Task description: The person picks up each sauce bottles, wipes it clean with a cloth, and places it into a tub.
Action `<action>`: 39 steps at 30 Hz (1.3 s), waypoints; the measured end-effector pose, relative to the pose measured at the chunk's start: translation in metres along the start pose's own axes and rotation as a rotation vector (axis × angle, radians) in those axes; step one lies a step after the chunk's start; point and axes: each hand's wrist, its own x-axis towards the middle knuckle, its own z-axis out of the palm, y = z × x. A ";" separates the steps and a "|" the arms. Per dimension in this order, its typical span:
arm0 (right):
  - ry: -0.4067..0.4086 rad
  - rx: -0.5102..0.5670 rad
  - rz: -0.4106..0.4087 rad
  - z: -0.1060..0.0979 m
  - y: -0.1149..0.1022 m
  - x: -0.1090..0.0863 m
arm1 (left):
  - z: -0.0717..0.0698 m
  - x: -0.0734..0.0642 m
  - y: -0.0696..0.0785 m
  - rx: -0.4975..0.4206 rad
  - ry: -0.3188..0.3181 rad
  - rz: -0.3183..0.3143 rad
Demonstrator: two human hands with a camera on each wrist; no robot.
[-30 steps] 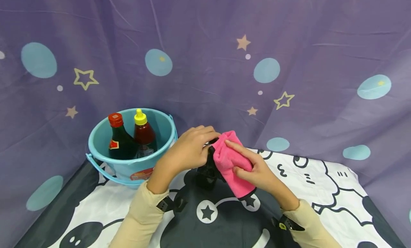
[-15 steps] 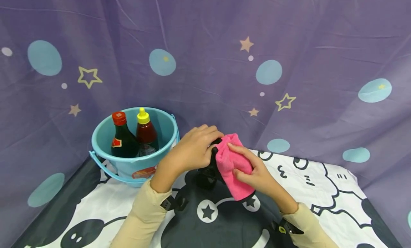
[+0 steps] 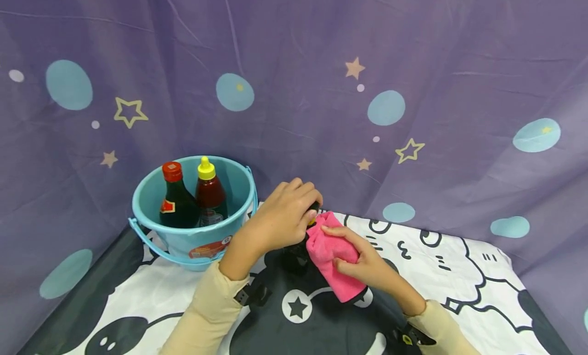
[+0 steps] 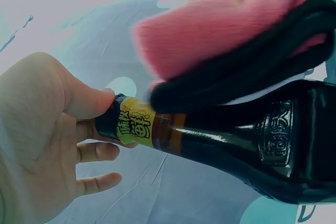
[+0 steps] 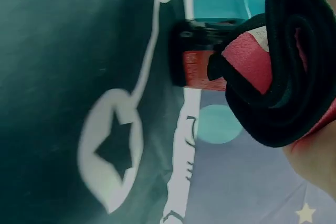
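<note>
A dark glass sauce bottle [image 4: 220,135] with a black cap and yellow neck band is held at its cap by my left hand [image 3: 287,214], thumb and forefinger pinching it. In the right wrist view a red label shows on the bottle's [image 5: 202,69] body. My right hand [image 3: 369,260] grips a folded pink cloth [image 3: 328,255] with black edging, its thumb and fingers on the outside. Seen from the left wrist, the cloth [image 4: 215,30] lies along the bottle's neck and shoulder; whether it touches there is hard to tell. In the head view both hands hide much of the bottle.
To the left stands a light blue bucket [image 3: 151,219] with a handle. Inside it are a red-capped dark bottle [image 3: 179,204] and a yellow-topped squeeze bottle [image 3: 210,194]. A black-and-white printed cloth [image 3: 455,273] covers the surface, and a purple curtain [image 3: 294,48] hangs behind.
The pink cloth and my right hand have moved slightly down, away from the cap. The bottle's yellow neck band now shows between my left hand and the cloth.
</note>
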 end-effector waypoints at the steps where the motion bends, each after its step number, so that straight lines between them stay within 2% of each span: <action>1: -0.011 0.000 0.010 0.001 0.002 -0.002 | 0.001 0.000 0.000 -0.002 -0.005 0.002; 10: -0.063 -0.013 0.036 0.000 0.014 -0.006 | 0.002 0.001 -0.002 0.000 0.020 0.001; 18: -0.117 -0.023 0.093 -0.006 0.016 -0.009 | 0.002 0.001 0.000 -0.025 0.002 -0.022; 26: -0.134 -0.077 0.133 -0.009 0.013 -0.011 | 0.001 0.002 -0.001 -0.025 -0.013 -0.029; 39: -0.155 -0.132 0.154 -0.012 0.016 -0.014 | 0.000 0.002 0.000 -0.027 -0.018 -0.036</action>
